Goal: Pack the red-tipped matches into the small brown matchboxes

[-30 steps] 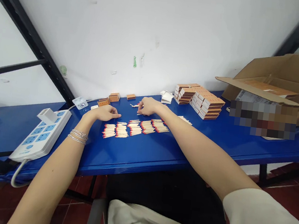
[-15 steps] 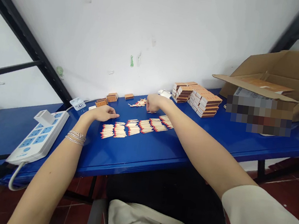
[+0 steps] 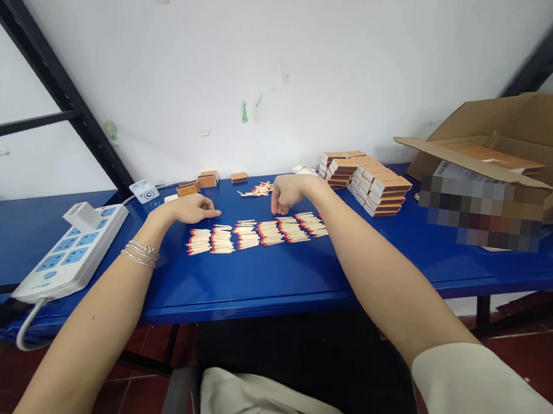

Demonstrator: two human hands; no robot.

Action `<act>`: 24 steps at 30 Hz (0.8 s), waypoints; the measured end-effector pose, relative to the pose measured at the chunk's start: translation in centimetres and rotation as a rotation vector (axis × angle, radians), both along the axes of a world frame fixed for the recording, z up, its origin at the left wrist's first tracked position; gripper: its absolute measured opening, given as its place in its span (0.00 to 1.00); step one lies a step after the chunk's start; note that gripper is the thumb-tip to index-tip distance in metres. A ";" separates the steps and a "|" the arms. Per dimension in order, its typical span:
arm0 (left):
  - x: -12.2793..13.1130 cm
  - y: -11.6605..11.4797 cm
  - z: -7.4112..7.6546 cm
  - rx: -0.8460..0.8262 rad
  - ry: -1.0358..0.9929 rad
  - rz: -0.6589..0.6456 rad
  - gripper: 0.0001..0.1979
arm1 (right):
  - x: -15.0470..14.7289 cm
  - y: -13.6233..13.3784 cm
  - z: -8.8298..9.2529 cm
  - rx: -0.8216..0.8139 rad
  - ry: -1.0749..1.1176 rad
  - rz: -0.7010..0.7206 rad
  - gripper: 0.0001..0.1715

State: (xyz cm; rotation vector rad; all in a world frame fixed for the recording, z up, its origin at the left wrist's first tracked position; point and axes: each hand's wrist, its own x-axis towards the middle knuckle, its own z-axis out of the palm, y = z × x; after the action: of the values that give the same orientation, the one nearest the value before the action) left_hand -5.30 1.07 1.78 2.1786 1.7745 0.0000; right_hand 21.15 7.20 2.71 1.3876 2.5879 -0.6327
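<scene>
Several small bundles of red-tipped matches (image 3: 253,232) lie in a row on the blue table (image 3: 267,280). My right hand (image 3: 288,192) hovers just behind the row's right part, fingers curled down in a pinch; what they hold is too small to make out. A loose heap of matches (image 3: 257,190) lies just left of it. My left hand (image 3: 190,208), with bracelets on the wrist, rests flat on the table behind the row's left end, fingers stretched out and holding nothing.
Stacks of orange matchboxes (image 3: 366,181) stand at the back right, a few loose boxes (image 3: 206,181) at the back left. An open cardboard carton (image 3: 508,161) fills the far right. A white and blue power strip (image 3: 74,249) lies on the left. The wall is close behind.
My right hand moved right from the loose heap and then came nearer, above the row of bundles. The left hand stayed put.
</scene>
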 end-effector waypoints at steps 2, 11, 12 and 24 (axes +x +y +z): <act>0.0 0.0 0.0 0.000 -0.001 0.003 0.23 | 0.1 0.5 -0.5 0.136 0.102 -0.070 0.17; 0.3 -0.4 0.2 -0.004 -0.005 0.005 0.22 | 0.4 2.7 -3.4 0.464 0.176 -0.301 0.19; 0.3 -0.4 0.2 -0.002 -0.004 0.009 0.21 | 0.5 2.8 -3.5 0.461 0.174 -0.306 0.19; 0.3 -0.3 0.2 0.002 -0.005 0.015 0.21 | 0.7 3.7 -4.1 0.523 0.252 -0.353 0.16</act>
State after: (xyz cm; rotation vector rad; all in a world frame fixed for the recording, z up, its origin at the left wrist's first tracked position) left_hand -4.99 0.77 1.93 2.1649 1.7893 0.0105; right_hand 21.85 10.92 -1.41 2.0729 2.8601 -0.1679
